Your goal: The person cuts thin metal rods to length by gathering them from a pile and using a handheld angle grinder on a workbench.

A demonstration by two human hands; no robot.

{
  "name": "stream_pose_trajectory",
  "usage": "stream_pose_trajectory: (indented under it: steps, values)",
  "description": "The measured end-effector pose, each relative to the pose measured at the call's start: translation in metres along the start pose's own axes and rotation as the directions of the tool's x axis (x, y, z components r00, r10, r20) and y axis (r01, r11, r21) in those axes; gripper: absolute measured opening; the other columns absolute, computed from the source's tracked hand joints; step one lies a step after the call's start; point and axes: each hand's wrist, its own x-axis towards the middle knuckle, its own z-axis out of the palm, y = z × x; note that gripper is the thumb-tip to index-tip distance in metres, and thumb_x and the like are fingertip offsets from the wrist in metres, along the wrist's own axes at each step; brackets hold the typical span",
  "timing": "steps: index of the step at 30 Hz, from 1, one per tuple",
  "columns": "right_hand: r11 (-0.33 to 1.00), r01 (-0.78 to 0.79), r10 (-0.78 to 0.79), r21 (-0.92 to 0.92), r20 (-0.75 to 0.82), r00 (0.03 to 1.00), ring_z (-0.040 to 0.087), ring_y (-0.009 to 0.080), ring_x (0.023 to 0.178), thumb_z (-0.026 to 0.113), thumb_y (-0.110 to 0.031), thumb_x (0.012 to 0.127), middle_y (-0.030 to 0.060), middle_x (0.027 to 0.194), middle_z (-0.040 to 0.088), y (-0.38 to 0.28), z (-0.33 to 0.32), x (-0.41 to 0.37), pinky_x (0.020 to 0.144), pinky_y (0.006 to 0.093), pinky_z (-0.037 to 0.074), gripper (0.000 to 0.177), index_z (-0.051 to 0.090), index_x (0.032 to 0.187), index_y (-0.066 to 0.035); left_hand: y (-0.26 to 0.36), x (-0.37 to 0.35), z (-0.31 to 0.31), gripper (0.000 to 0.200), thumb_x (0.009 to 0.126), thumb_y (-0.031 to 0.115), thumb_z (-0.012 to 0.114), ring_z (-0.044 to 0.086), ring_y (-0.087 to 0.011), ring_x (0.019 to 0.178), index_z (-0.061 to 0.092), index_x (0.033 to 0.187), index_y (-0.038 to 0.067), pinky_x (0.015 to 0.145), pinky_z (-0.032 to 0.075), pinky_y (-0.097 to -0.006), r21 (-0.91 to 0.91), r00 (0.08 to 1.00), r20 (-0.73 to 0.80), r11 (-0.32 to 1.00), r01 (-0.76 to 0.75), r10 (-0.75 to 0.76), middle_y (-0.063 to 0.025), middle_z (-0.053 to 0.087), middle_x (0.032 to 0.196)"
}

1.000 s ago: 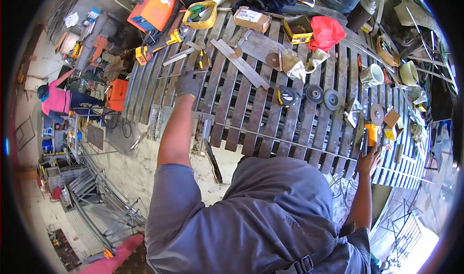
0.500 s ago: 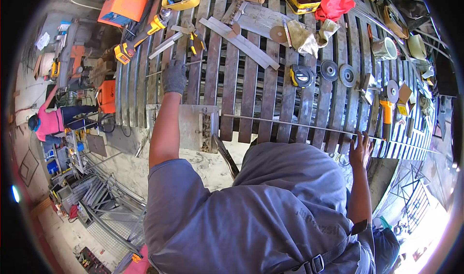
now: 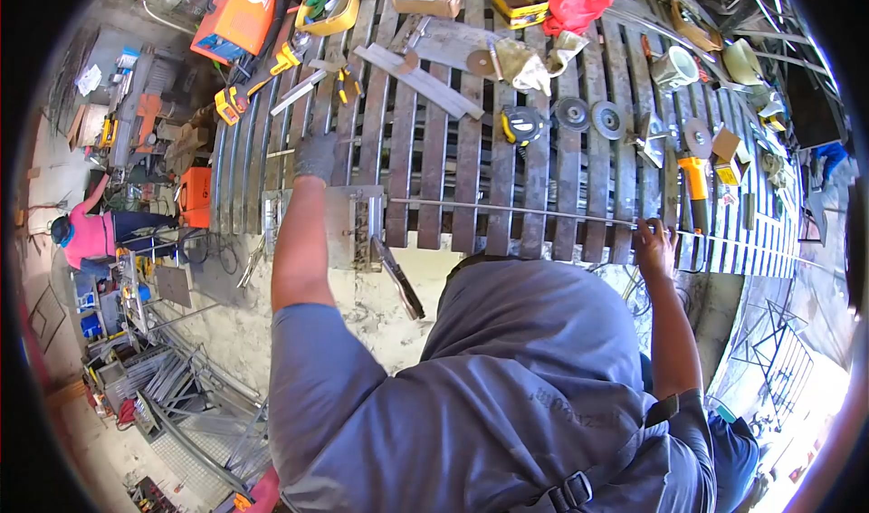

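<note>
My left hand (image 3: 317, 157), in a dark grey glove, reaches over the slatted metal bench (image 3: 434, 182) at left. Its fingers are closed around a short thin metal rod (image 3: 281, 153), which shows on both sides of the glove. My bare right hand (image 3: 655, 249) is at the bench's front edge, thumb and fingers pinched on a long thin metal rod (image 3: 525, 210) lying across the slats. A metal plate (image 3: 339, 232) lies under my left forearm, with a hinged metal piece (image 3: 398, 282) hanging beside it. Pliers (image 3: 345, 86) rest beyond my left hand.
Flat metal strips (image 3: 421, 80), a tape measure (image 3: 522, 125), grinding discs (image 3: 572, 114) and an angle grinder (image 3: 695, 187) lie on the bench. An orange machine (image 3: 233, 15) stands at far left. A person in pink (image 3: 90, 235) works at left.
My left hand has drawn the short rod slightly toward me. The fingers of my right hand, spread before, have closed onto the long rod. The view has shifted a little.
</note>
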Motion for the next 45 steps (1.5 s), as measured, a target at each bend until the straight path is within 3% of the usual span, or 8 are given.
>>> stream_pose_trajectory:
  steps: [6, 9, 11, 13, 21, 29, 38, 45]
  values:
    - [0.996, 0.083, -0.085, -0.023, -0.093, 0.992, 0.066, 0.0296, 0.117, 0.067, -0.012, 0.09, 0.0081, 0.114, 0.065, 0.012, 0.007, 0.002, 0.117, 0.0577, 0.037, 0.025, 0.071, 0.114, -0.015, 0.083, -0.031, -0.08, 0.027, 0.096, 0.014, 0.063, 0.07, -0.0401, 0.103, 0.071, 0.122, 0.011, 0.088, 0.057, -0.0517, -0.217, 0.976, -0.082, 0.952, -0.215, 0.202, -0.0211, 0.067, 0.119]
    - [0.99, 0.142, -0.142, -0.016, -0.123, 0.982, 0.067, 0.0284, 0.111, 0.07, -0.008, 0.085, 0.0076, 0.106, 0.065, 0.016, 0.006, 0.008, 0.115, 0.0551, 0.038, 0.024, 0.072, 0.108, -0.015, 0.168, -0.05, -0.119, 0.027, 0.094, 0.022, 0.07, 0.07, -0.0337, 0.099, 0.076, 0.119, 0.016, 0.082, 0.059, -0.0458, -0.68, 0.962, 0.272, 0.7, 0.219, -0.037, -0.0141, 0.069, 0.11]
    - [0.985, 0.172, -0.173, -0.02, -0.14, 0.975, 0.068, 0.0286, 0.105, 0.073, -0.005, 0.082, 0.0069, 0.102, 0.067, 0.016, 0.002, 0.008, 0.112, 0.0528, 0.04, 0.025, 0.072, 0.105, -0.014, 0.195, -0.073, -0.079, 0.027, 0.094, 0.02, 0.068, 0.069, -0.0316, 0.093, 0.077, 0.12, 0.018, 0.079, 0.059, -0.0454, -0.312, 0.896, -0.162, 0.84, -0.444, 0.414, -0.0101, 0.068, 0.105]
    - [0.974, 0.223, -0.226, -0.037, -0.183, 0.957, 0.068, 0.0285, 0.106, 0.069, -0.003, 0.081, 0.007, 0.1, 0.066, 0.018, 0.003, 0.009, 0.113, 0.0533, 0.039, 0.022, 0.071, 0.101, -0.012, 0.239, -0.089, -0.058, 0.033, 0.094, 0.014, 0.063, 0.068, -0.0297, 0.093, 0.076, 0.123, 0.02, 0.079, 0.058, -0.0434, -0.503, 0.906, -0.212, 0.754, -0.422, 0.366, -0.0094, 0.065, 0.103]
    - [0.936, 0.34, -0.351, -0.091, -0.197, 0.915, 0.067, 0.0302, 0.106, 0.059, -0.002, 0.084, 0.0087, 0.097, 0.063, 0.031, 0.011, 0.014, 0.112, 0.056, 0.039, 0.018, 0.067, 0.098, -0.009, 0.332, -0.108, -0.053, 0.041, 0.096, 0.015, 0.059, 0.059, -0.0339, 0.116, 0.069, 0.136, 0.02, 0.09, 0.055, -0.0492, -0.3, 0.912, -0.107, 0.862, -0.41, 0.396, -0.01, 0.062, 0.116]
    - [0.918, 0.368, -0.389, -0.144, -0.153, 0.909, 0.066, 0.0303, 0.106, 0.057, 0.002, 0.085, 0.0089, 0.097, 0.064, 0.029, 0.006, 0.012, 0.115, 0.0594, 0.036, 0.025, 0.071, 0.103, -0.01, 0.359, -0.114, -0.069, 0.046, 0.098, 0.019, 0.055, 0.064, -0.0306, 0.109, 0.064, 0.143, 0.019, 0.088, 0.055, -0.0465, -0.287, 0.864, -0.162, 0.815, -0.503, 0.476, -0.0113, 0.063, 0.12]
    - [0.971, 0.146, -0.14, -0.19, 0.045, 0.989, 0.065, 0.03, 0.12, 0.061, -0.001, 0.087, 0.0091, 0.114, 0.07, 0.058, 0.014, 0.006, 0.122, 0.0636, 0.031, 0.03, 0.073, 0.112, -0.013, 0.345, -0.084, -0.085, 0.033, 0.094, 0.032, 0.067, 0.06, -0.0298, 0.111, 0.071, 0.124, 0.018, 0.094, 0.049, -0.0486, -0.335, 0.812, -0.322, 0.744, -0.578, 0.486, -0.0087, 0.065, 0.118]
    - [0.998, 0.0, 0.001, -0.066, 0.007, 1.0, 0.062, 0.0317, 0.125, 0.076, -0.007, 0.087, 0.0106, 0.122, 0.067, 0.032, -0.007, -0.005, 0.125, 0.0622, 0.024, 0.035, 0.07, 0.121, -0.012, 0.163, 0.002, -0.094, 0.03, 0.092, 0.023, 0.068, 0.069, -0.0428, 0.089, 0.063, 0.117, 0.007, 0.078, 0.055, -0.0558, -0.547, 0.899, -0.32, 0.833, 0.081, -0.298, -0.0225, 0.069, 0.099]
